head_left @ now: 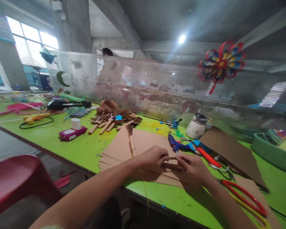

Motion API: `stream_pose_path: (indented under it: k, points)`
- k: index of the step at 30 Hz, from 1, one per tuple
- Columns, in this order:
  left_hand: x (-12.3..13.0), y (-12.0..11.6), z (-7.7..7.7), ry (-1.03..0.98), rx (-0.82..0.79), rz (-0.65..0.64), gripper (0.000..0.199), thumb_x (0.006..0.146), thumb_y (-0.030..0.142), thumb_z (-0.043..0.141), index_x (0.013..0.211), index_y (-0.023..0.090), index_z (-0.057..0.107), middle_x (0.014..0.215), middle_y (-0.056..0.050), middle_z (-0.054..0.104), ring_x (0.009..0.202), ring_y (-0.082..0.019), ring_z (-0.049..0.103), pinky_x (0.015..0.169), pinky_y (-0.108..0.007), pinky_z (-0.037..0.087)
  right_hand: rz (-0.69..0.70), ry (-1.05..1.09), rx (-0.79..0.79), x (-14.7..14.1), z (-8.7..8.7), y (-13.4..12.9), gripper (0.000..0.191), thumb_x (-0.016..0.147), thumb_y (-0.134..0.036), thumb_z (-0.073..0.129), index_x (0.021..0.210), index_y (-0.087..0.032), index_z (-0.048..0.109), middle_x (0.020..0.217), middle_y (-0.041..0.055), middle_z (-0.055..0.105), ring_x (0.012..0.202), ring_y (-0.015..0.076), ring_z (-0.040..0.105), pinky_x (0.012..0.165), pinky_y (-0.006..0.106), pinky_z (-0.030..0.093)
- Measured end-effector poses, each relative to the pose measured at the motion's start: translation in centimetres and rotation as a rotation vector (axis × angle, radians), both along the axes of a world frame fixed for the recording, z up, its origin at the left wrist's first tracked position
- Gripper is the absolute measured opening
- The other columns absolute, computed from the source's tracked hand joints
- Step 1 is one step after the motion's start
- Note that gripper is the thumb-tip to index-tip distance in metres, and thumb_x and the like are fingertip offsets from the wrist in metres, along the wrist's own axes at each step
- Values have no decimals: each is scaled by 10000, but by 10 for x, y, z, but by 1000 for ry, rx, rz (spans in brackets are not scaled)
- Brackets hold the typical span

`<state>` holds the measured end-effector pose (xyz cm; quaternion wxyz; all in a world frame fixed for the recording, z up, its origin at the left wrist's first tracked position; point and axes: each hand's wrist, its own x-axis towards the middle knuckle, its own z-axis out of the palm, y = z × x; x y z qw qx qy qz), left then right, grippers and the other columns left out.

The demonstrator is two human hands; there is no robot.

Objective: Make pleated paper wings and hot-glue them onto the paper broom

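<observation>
My left hand [158, 156] and my right hand [192, 163] are close together over a stack of tan paper sheets [152, 139]. Both pinch a narrow strip of brown paper [173, 158], one end each. Just behind my right hand lies a blue glue gun [175, 143], its nozzle hidden or blurred. On the sheets, left of my hands, rests a small rolled-paper handle with brown bristles [131, 140], like a tiny broom. A thin yellow string [145, 187] hangs from near it over the table's front edge.
Several similar paper brooms [107, 124] lie at the back. Red-handled scissors [245, 197], dark brown paper [231, 152], a white jar [196, 127] and a green basket [271, 156] are on the right. At left are a purple pack [72, 133], a yellow glue gun [35, 118] and a red stool [19, 178].
</observation>
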<state>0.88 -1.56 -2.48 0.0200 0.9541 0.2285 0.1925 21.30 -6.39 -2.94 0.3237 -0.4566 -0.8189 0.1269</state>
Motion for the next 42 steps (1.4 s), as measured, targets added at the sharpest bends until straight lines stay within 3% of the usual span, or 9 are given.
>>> stream_pose_path:
  k: [6,8,12,16,20,26,32,38,42]
  points:
    - [0,0,-1,-56,-228,103,217,795,278,476,725,145,632,656,-28,612,551,-112,463,511,-214,284,-14,52,-37,-4,1,4,318,870,-279,453,592,-182,574,571,4,571,566,131,519,568,242,374]
    - [1,1,0,-58,-286,63,260,834,269,412,767,147,631,683,-26,617,570,-108,481,513,-203,295,-12,116,-35,-3,-1,6,273,862,-272,468,661,-178,628,604,18,598,586,140,530,573,248,387]
    - [3,4,12,-49,-427,-53,192,773,289,504,822,149,626,694,-12,620,583,-108,497,535,-193,325,8,217,-44,-3,1,7,192,843,-240,508,858,-192,693,702,36,654,646,154,561,606,261,418]
    - [7,8,27,-142,-835,-31,343,839,399,424,794,125,626,616,-27,613,553,-115,517,570,-217,391,26,328,-64,-3,9,5,173,823,-242,548,879,-207,707,795,45,678,735,167,585,693,292,440]
    - [18,9,25,-287,-1133,-23,376,768,461,539,902,114,594,614,-33,625,541,-127,547,565,-246,424,-11,629,-192,-2,10,7,185,761,-268,624,921,-200,688,814,42,665,743,170,589,716,325,457]
    - [31,7,10,-439,-1142,1,328,787,439,521,882,130,580,649,-29,620,560,-126,544,541,-237,413,-57,899,-356,-3,-4,18,237,681,-287,694,897,-198,660,729,8,642,676,154,592,664,333,484]
    - [28,7,6,-566,-950,142,230,776,358,552,781,137,613,699,-23,614,644,-140,539,580,-232,416,-10,963,-437,-8,-11,18,333,680,-241,700,1002,-205,621,840,24,670,733,158,612,676,317,475]
    - [31,6,-11,-863,-1356,108,254,756,379,600,818,134,570,758,-60,634,698,-176,596,658,-312,489,-9,951,-527,-11,-8,13,370,688,-210,694,1045,-188,599,865,36,676,751,147,606,664,278,454]
    - [32,5,-11,-892,-1446,70,234,763,349,607,844,136,553,802,-67,633,713,-178,602,677,-344,508,28,956,-590,-12,-6,11,364,692,-210,692,1042,-177,596,881,47,680,776,164,614,691,300,466]
